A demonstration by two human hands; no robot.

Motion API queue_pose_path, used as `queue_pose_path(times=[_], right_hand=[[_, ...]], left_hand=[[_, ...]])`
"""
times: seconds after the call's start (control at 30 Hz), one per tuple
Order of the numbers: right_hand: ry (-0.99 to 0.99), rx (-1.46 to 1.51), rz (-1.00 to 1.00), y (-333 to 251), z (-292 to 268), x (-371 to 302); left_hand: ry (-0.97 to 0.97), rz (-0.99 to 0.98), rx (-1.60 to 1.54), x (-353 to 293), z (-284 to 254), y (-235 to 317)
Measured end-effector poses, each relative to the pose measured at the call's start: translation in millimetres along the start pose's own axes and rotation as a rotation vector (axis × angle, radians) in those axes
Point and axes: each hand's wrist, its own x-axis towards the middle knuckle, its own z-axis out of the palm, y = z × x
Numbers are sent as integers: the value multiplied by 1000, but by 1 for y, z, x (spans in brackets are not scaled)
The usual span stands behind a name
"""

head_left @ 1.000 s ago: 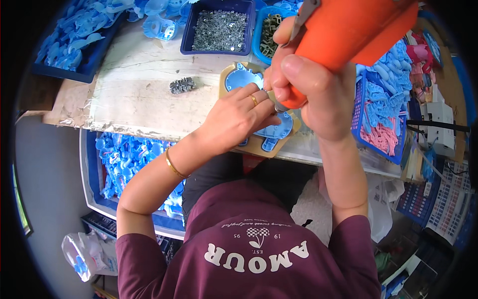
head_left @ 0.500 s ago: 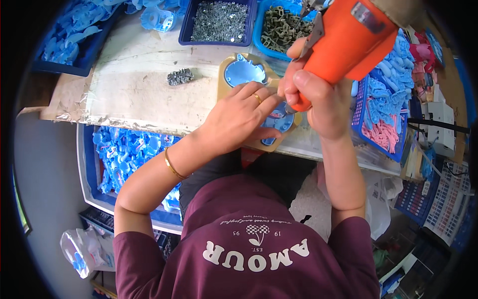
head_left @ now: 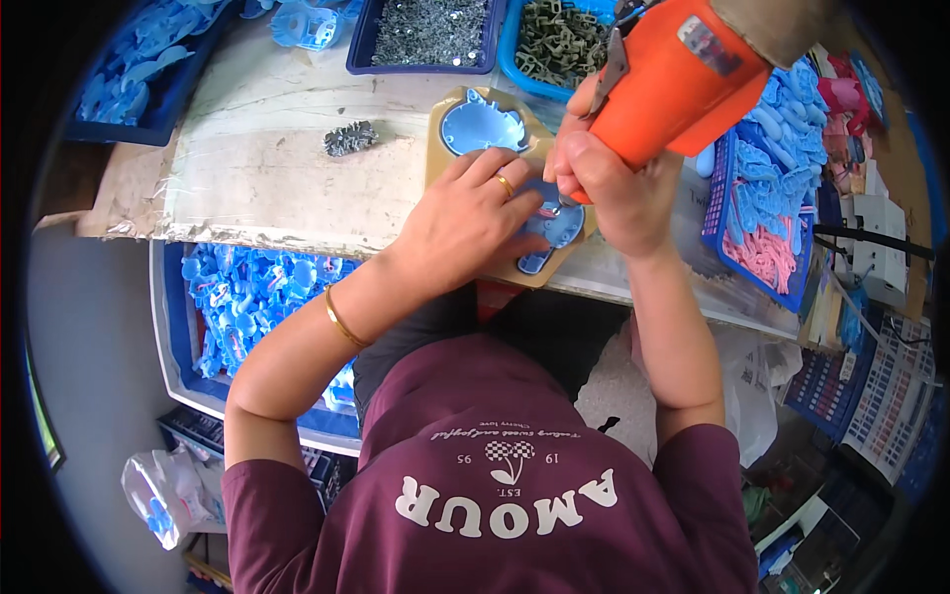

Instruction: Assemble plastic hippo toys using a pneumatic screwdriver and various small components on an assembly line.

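Left fingers partly hide the lower blue shell.

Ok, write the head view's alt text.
A person's right hand holds an orange power tool at a blue plastic part in a tan fixture; the left hand lies over the fixture. Trays of small parts stand behind.

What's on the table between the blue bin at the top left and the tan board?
In the head view, a small, dark, bumpy clump lies on the table there, between the bin and the board.
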Motion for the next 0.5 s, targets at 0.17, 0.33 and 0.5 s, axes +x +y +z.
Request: queue_pose_path(times=[0.17,0.33,0.5], right_hand=[[62,-33,-34,-3,2,1],[-32,-31,36,-17,1,6],[-222,-284,-303,-59,10,33]], left_hand=[[-9,-1,4,1,0,0],[21,-4,-58,1,-7,4],[97,-101,-63,-22,-23,2]])
